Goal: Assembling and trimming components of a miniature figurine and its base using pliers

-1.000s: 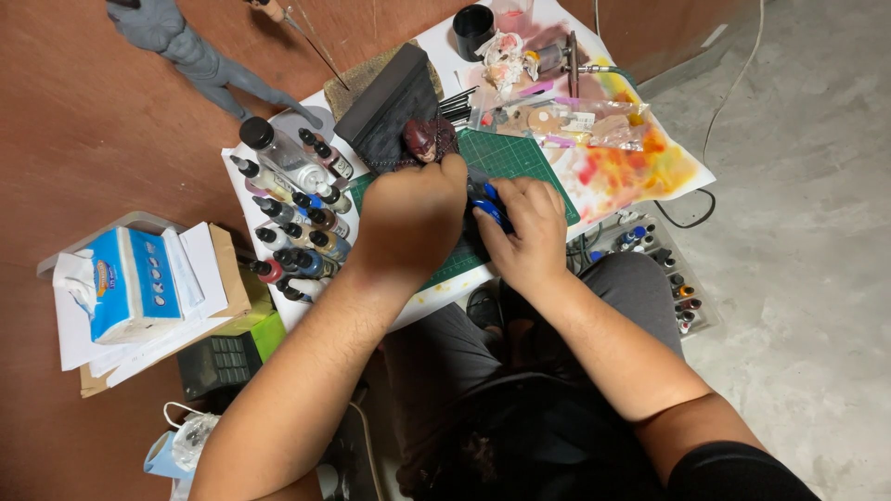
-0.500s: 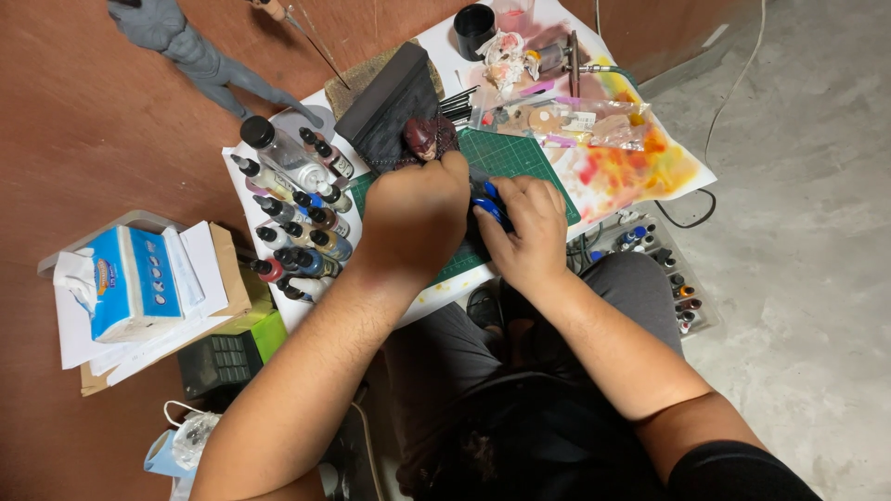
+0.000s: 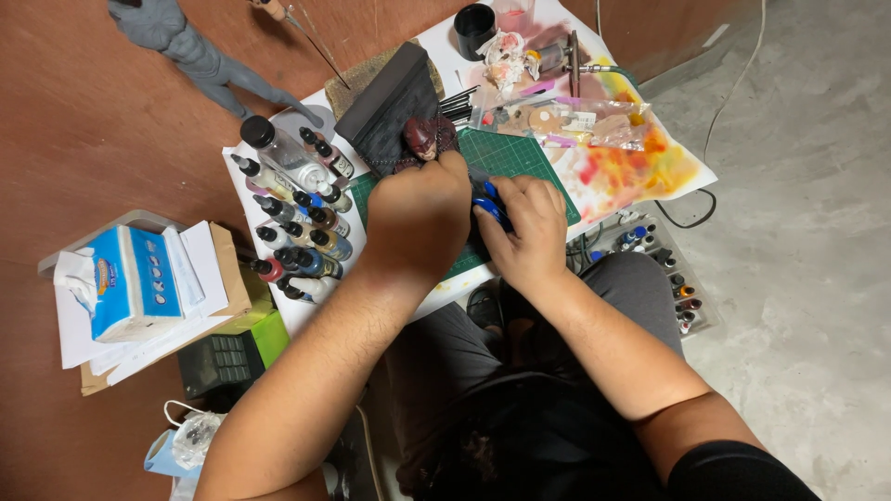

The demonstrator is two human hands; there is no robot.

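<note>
Both hands are working close together over the green cutting mat (image 3: 520, 158). The left hand (image 3: 418, 218) is closed around a small dark red figure head (image 3: 422, 137), which is poking out past the fingers. The right hand (image 3: 529, 227) is curled around a blue tool (image 3: 489, 206), right beside the left. Paint bottles (image 3: 297, 232) are standing just left of the hands.

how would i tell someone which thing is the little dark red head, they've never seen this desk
Find the green cutting mat on the white tabletop. At its upper left corner, just above the left hand, sits the dark red head. It is the only rounded, maroon sculpted piece; the dropper bottles to its left are upright and capped.
</note>
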